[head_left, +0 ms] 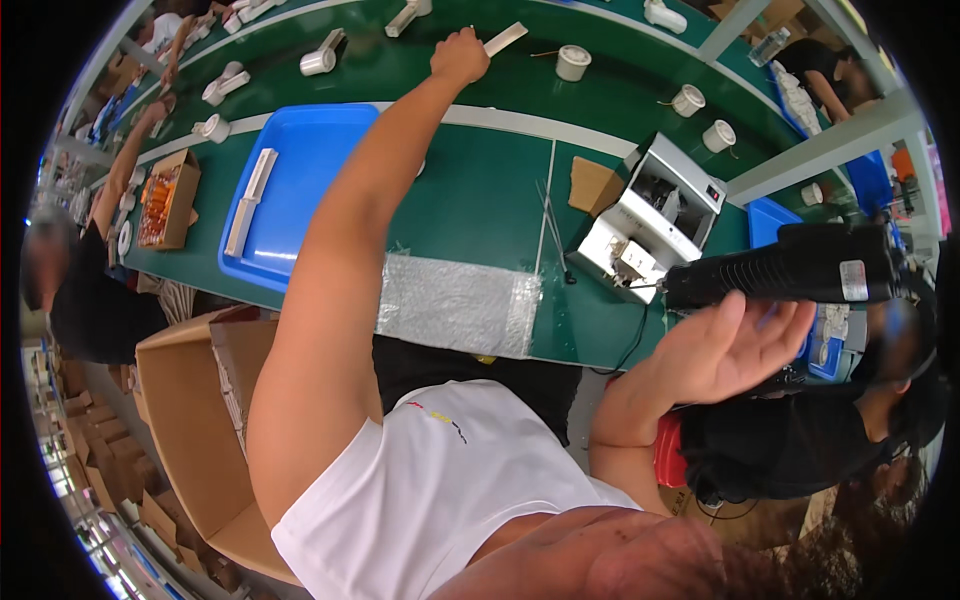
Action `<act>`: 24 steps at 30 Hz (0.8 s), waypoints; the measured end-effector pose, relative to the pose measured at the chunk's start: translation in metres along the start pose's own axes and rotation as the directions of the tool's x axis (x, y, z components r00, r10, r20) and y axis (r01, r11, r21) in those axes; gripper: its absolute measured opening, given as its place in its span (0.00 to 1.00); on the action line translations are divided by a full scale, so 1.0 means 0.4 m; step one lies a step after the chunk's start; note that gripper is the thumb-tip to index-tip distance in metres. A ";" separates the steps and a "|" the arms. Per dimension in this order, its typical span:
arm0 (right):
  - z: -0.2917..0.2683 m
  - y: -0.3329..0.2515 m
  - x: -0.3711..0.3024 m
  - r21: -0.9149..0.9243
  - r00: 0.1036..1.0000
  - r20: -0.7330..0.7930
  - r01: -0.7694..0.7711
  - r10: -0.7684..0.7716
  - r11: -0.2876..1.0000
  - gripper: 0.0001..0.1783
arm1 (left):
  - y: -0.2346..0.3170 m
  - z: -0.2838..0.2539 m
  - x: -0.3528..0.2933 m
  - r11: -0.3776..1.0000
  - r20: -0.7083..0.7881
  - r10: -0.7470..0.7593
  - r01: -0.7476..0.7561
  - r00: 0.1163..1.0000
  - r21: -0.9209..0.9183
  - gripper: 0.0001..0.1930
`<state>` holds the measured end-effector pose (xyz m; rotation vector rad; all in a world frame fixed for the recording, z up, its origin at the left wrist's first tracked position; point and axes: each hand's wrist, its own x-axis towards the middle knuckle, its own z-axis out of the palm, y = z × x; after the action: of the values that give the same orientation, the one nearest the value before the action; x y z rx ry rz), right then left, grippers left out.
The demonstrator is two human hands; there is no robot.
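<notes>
My left arm stretches far across the green workbench (470, 185). At its end my left hand (460, 57) is closed around one end of a narrow white plastic part (506, 38); what lies under the fingers is hidden. On the right, a black electric screwdriver (780, 270) has its bit near a screw feeder (655, 215). Just beneath it in the picture is my right hand (745, 350), palm showing and fingers apart. The thumb meets the tool's lower edge, but the hand is not wrapped around it.
A blue tray (310, 130) with white strips lies left, beside a box of orange parts (168, 200). Several white cylindrical parts (573, 63) stand along the far strip. Bubble wrap (455, 300) covers the near edge. A cardboard carton (190, 410) stands left of me; co-workers sit either side.
</notes>
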<state>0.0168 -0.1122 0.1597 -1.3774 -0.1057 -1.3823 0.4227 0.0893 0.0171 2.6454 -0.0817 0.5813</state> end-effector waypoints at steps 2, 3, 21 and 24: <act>0.014 -0.037 -0.007 -0.113 0.992 0.043 0.122 -0.118 0.986 0.36 | 0.046 0.055 0.026 0.996 -0.029 -0.008 0.010 1.000 0.092 0.21; 0.008 -0.040 -0.023 -0.184 0.973 0.095 0.226 -0.212 0.956 0.34 | 0.083 0.068 0.036 0.979 -0.160 0.144 -0.118 0.976 0.163 0.24; -0.050 -0.107 0.026 0.613 0.572 0.776 -0.784 0.265 -0.101 0.06 | -0.103 -0.385 -0.303 0.966 0.295 0.113 -0.174 0.949 0.191 0.32; -0.066 -0.133 0.044 0.584 0.552 0.805 -0.803 0.218 -0.121 0.06 | -0.189 -0.312 -0.386 0.984 0.339 0.159 -0.175 0.927 0.019 0.33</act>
<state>-0.0321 -0.1218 0.1962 -0.3428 -0.5804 0.0634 0.2450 0.2049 0.0259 2.7772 -0.4033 0.1767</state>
